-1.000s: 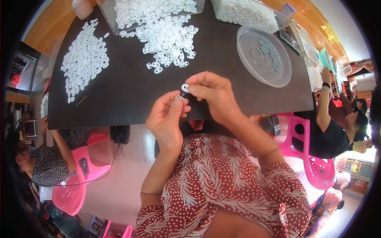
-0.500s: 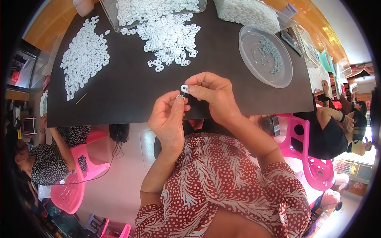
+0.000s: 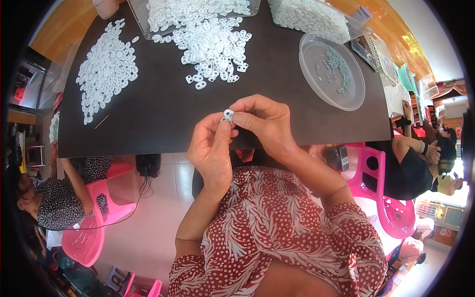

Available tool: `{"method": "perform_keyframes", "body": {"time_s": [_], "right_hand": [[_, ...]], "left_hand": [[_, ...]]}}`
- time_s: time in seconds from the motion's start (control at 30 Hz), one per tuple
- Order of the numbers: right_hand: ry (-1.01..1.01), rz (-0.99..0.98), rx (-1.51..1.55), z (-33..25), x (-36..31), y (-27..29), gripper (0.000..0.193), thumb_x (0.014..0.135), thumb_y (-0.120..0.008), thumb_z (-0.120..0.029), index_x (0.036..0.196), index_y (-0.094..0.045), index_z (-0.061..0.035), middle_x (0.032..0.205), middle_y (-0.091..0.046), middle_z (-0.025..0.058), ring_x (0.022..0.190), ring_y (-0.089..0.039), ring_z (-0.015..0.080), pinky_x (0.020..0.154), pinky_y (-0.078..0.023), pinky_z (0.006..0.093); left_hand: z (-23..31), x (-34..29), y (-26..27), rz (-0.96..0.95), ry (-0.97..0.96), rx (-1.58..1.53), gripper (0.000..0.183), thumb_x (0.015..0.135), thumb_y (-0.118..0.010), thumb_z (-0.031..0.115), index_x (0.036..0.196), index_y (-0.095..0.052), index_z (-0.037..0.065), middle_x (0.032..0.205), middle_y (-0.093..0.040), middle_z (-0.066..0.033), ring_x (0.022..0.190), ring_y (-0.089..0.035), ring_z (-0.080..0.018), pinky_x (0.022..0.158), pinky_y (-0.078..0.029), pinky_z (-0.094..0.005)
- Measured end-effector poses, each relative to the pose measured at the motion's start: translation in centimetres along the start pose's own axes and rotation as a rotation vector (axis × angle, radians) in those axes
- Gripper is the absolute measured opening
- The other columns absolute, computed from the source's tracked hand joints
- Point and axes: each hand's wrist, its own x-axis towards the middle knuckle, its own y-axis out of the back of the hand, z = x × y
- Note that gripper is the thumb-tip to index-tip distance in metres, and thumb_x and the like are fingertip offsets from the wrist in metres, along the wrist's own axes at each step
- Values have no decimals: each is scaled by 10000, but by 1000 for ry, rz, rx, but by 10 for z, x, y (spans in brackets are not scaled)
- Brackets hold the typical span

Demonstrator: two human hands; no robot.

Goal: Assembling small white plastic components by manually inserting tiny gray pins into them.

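We have a pile of white pieces on the bench, ten o'clock from our left hand, whose grip pinches a partly hidden white part. Just beside it, a two-holed piece sits pinched in our right hand. Two o'clock from there: a clear round tray.

Pink chairs flank a dark table on pale floor tiles, bright light at right.

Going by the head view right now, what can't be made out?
Head view: part of the white holed piece, hidden by the fingers of the left hand and right hand.
Head view: far end of the clear tray, cut off by the top edge.
Head view: exact shape of the grey-green bits in the round clear lid, too small.
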Motion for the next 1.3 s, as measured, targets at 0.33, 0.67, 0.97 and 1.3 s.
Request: {"method": "perform_keyframes", "body": {"time_s": [0.33,0.67,0.97,1.3], "right_hand": [[4,-7,-59,1,0,1,122,818,-623,31,937,-647,37,854,-657,61,790,-590,91,730,-492,239],[179,-55,-383,1,-2,3,154,805,-623,34,955,-646,6,848,-590,42,740,-565,99,674,-467,237],[414,-19,-508,-2,-4,-5,243,687,-677,21,923,-642,-25,800,-582,60,752,-509,202,624,-437,314],[575,56,-562,5,-5,-7,242,663,-684,16,899,-640,-9,799,-606,77,728,-524,224,626,-441,318]], "left_hand": [[-1,1,7,-103,22,-5,284,900,-576,49,1169,-555,-40,851,-611,-31,736,-571,-74,655,-462,-199],[0,1,7,-103,68,-12,264,903,-574,54,1145,-577,-51,915,-630,-60,724,-574,-84,638,-469,-205],[3,6,7,-55,141,-205,214,885,-569,1,1080,-594,-87,887,-636,-99,692,-568,-112,620,-475,-220],[-3,3,9,-69,41,-126,226,908,-560,61,1081,-604,-78,884,-635,-91,721,-559,-118,651,-465,-230]]}}
